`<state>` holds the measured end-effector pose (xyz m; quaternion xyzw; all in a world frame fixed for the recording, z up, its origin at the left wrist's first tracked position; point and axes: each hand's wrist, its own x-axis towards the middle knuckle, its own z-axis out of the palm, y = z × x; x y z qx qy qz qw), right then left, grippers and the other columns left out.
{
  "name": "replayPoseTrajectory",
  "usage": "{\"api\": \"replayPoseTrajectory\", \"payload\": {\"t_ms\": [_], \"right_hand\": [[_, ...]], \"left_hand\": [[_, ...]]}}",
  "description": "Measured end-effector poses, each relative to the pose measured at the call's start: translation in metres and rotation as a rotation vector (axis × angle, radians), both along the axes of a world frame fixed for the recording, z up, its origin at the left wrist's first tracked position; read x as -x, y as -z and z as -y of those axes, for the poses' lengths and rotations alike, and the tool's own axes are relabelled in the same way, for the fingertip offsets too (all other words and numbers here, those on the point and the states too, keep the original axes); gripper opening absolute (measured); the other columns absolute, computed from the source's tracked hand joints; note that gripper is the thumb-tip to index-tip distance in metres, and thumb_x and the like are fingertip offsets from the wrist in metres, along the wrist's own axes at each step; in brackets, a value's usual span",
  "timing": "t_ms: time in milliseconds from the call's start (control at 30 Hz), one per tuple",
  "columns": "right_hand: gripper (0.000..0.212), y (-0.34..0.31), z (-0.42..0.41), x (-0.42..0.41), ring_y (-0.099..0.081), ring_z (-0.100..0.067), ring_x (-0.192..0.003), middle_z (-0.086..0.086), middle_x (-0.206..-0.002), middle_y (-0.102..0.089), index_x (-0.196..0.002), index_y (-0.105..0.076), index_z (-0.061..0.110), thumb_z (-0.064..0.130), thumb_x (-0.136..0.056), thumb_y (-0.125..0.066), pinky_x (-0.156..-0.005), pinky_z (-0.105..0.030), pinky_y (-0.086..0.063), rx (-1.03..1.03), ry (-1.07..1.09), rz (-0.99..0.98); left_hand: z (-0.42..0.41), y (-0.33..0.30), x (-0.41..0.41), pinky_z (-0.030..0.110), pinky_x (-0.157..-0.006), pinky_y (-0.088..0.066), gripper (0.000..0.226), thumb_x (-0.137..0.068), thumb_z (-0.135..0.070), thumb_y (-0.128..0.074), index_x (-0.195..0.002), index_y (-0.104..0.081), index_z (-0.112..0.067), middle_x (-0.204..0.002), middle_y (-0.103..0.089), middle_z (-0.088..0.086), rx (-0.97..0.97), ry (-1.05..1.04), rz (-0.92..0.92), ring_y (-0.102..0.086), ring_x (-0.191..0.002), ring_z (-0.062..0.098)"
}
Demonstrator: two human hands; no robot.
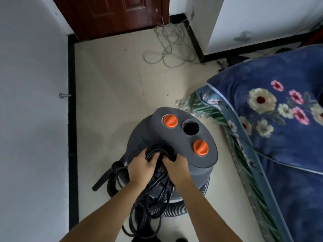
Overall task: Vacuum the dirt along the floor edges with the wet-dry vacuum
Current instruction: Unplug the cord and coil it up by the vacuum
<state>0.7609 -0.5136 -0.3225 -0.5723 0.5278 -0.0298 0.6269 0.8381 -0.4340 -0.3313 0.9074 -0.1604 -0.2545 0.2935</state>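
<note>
Still setting up, no suction yet: black skirting [72, 119] unvacuumed at far left, nozzle [104, 177] idle on the floor, left hand [141, 167] and right hand [174, 167] both gripping the coiled power cord [153, 193] atop the wet-dry vacuum [183, 135] beside the bed [279, 119]; next, probably uncoiling and plugging in.

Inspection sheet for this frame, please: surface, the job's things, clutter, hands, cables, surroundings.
Surface: pale tiled floor, small dark specks on it.
Job's things: grey wet-dry vacuum standing on the floor, two orange knobs on top; black nozzle and ribbed hose beside it.
Clutter: nothing seen beyond the cables.
Hands: left hand and right hand both grip the black power cord.
Cables: grey cable tangle by the door.
Surroundings: dark red door, black skirting, floral blue bedding.
</note>
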Motion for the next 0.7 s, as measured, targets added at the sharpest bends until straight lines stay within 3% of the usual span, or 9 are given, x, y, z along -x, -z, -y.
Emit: {"api": "replayPoseTrajectory", "payload": {"t_ms": [200, 467, 700], "right_hand": [[0.036, -0.006, 0.102, -0.097, -0.036, -0.01, -0.041, -0.002, -0.049, -0.04, -0.057, -0.042, 0.012, 0.007, -0.089, -0.058, -0.036, -0.014, -0.026, 0.041, -0.004, -0.046], [0.033, -0.002, 0.219, -0.228, -0.036, -0.012, -0.045, -0.002, -0.052, -0.041, -0.059, -0.043, 0.011, 0.01, -0.089, -0.056, -0.036, -0.014, -0.027, 0.021, -0.035, -0.031], [0.029, -0.002, 0.335, -0.309, -0.04, -0.012, -0.048, -0.002, -0.055, -0.045, -0.061, -0.046, 0.012, 0.011, -0.089, -0.056, -0.039, -0.015, -0.031, -0.019, 0.04, 0.005]], "left_hand": [[0.1, -0.003, -0.099, 0.033, -0.071, -0.049, 0.039, -0.092, -0.046, -0.049, -0.114, -0.062, -0.016, -0.095, -0.071, 0.005, 0.025, 0.085, 0.03, -0.065, -0.091, 0.025], [0.216, 0.002, -0.229, 0.035, -0.067, -0.049, 0.038, -0.092, -0.044, -0.05, -0.106, -0.064, -0.012, -0.089, -0.071, 0.01, 0.024, 0.074, 0.073, -0.065, -0.086, 0.03], [0.341, -0.001, -0.314, 0.033, -0.069, -0.044, 0.036, -0.093, -0.041, -0.051, -0.111, -0.064, -0.013, -0.097, -0.07, 0.01, 0.05, 0.119, 0.077, -0.063, -0.094, 0.031]]}}
